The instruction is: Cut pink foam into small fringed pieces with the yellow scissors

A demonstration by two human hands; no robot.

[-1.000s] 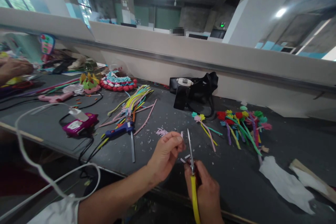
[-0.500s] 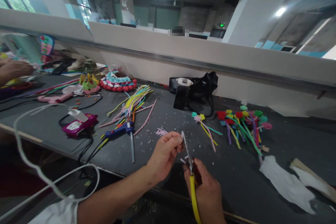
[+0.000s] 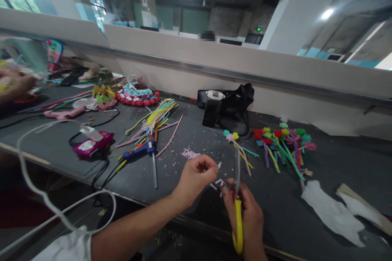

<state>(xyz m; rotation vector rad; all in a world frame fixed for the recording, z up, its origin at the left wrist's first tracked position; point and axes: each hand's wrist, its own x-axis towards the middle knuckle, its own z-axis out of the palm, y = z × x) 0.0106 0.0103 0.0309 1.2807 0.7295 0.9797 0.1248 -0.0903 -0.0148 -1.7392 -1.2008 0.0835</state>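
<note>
My left hand (image 3: 196,177) is closed in a pinch, with a short pale pink piece of pipe cleaner (image 3: 219,165) at its fingertips. Scissors with yellow handles (image 3: 239,224) are in my right hand (image 3: 249,216), their blades pointing up and away. Several short pale pink pieces (image 3: 219,182) stick out beside the right thumb and fingers; whether all are held is unclear. Just beyond my left hand lies a small pile of cut pink pieces (image 3: 190,153). A little pipe-cleaner flower cluster (image 3: 234,136) with pink, yellow and teal stems lies beyond the scissors.
Left are a blue glue gun (image 3: 139,151), a bundle of pipe cleaners (image 3: 159,116) and a magenta power socket (image 3: 93,144) with a white cable. Colourful flowers (image 3: 281,142) and white cloth (image 3: 332,212) lie right. A black bag (image 3: 241,100) rests behind. Another person's hand (image 3: 18,85) is far left.
The scissors have moved right, away from my left hand, and turned more upright. My left hand has shifted slightly right, still pinching a pink piece.
</note>
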